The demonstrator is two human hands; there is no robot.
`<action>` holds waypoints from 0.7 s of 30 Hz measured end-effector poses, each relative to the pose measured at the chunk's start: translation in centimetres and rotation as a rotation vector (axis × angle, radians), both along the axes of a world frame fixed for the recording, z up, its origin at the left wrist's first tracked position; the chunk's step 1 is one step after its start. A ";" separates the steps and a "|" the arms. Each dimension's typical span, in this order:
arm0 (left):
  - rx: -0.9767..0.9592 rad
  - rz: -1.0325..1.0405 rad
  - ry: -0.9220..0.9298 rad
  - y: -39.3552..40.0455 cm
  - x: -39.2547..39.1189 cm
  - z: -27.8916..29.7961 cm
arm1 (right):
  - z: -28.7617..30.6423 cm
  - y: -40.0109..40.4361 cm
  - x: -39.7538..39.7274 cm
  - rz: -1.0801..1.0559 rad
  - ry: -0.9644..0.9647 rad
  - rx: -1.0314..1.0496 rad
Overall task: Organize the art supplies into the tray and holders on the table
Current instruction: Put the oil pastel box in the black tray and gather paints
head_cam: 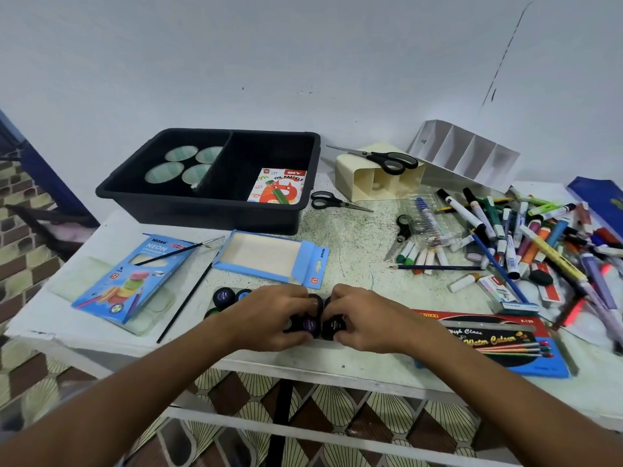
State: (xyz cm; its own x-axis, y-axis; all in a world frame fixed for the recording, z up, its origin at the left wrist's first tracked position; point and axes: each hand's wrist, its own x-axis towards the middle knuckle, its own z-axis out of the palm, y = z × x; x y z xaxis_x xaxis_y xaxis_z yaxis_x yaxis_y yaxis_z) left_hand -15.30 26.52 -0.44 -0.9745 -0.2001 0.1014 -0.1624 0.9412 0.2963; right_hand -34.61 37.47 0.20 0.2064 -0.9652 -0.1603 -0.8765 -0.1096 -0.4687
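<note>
Curled fingers of both hands are closed around small dark paint pots (308, 323) at the table's (354, 237) near edge: the left hand (273, 318) grips a purple-labelled pot, the right hand (365, 320) a black one. More pots (223, 295) are seen left of the grip. Farther back and slightly left, the tray (209, 210) is set, nearer the left hand, its long axis running left to right.

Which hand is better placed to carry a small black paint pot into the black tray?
Probably the left hand: it grips a small black paint pot, and the black plastic tray lies on its side.
</note>
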 end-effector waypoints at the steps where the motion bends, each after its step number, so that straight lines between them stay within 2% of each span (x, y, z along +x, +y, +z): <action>1: 0.014 0.001 -0.003 0.0 0.0 0.0 | 0.0 -0.1 0.0 -0.007 0.005 -0.001; 5: 0.017 0.024 0.004 -0.4 0.2 0.0 | 0.2 -0.3 -0.3 -0.035 0.006 0.005; 9: -0.330 -0.067 0.082 -0.3 0.6 -0.9 | 0.9 -0.3 -0.5 0.009 0.057 -0.003; 11: -0.407 -0.084 0.111 -0.2 1.3 -1.7 | 1.1 -0.3 -0.6 0.018 0.071 -0.014; 21: -0.430 -0.056 0.066 -0.2 3.1 -3.4 | 0.8 -0.3 0.3 0.036 0.109 -0.081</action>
